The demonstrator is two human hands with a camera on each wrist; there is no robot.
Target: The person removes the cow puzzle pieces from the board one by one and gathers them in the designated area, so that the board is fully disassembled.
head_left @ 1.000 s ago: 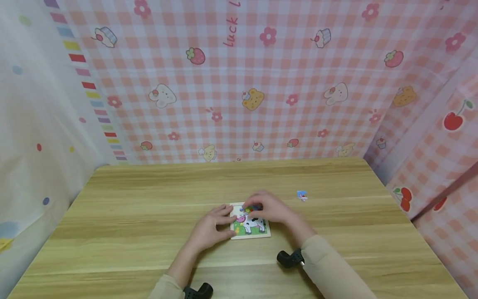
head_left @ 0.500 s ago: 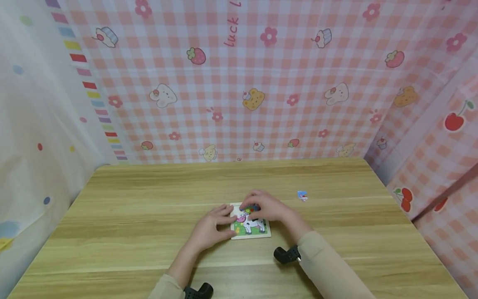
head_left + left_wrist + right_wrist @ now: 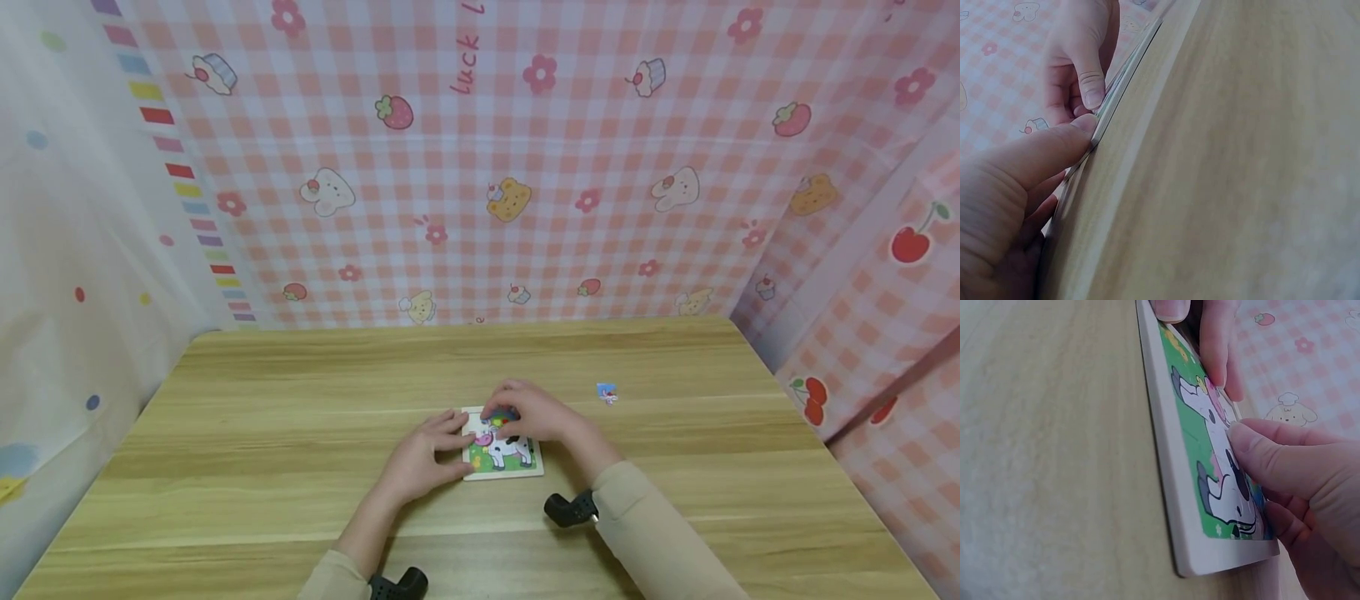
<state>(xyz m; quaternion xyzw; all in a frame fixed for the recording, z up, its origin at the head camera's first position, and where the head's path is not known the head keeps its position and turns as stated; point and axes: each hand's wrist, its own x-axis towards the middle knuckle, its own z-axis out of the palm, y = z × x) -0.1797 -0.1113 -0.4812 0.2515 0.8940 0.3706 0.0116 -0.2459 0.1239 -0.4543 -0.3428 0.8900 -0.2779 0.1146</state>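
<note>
A square, pale-framed puzzle board point(image 3: 510, 477) point(image 3: 1179, 506) with a cow picture lies flat on the table. My left hand point(image 3: 420, 458) point(image 3: 1004, 200) rests against its left side, thumb at the near corner and fingers spread along the frame and picture. Over the upper part, my right hand point(image 3: 542, 415) point(image 3: 1310, 481) pinches a colourful puzzle piece point(image 3: 500, 421) between thumb and fingers, low over the board; its contact with the board is hidden. A bare white patch of the board shows at the upper left. Right of the board lies a loose blue piece point(image 3: 607, 393).
The wooden table point(image 3: 225, 433) reaches back to a pink checked cloth point(image 3: 480, 250), with hanging cloths at both sides. Black wrist devices point(image 3: 570, 509) sit beside both sleeves, close to the tabletop.
My right hand and forearm have shifted slightly left, and the colourful piece between the fingers has turned or shifted a little. My left hand and the loose blue piece have stayed put.
</note>
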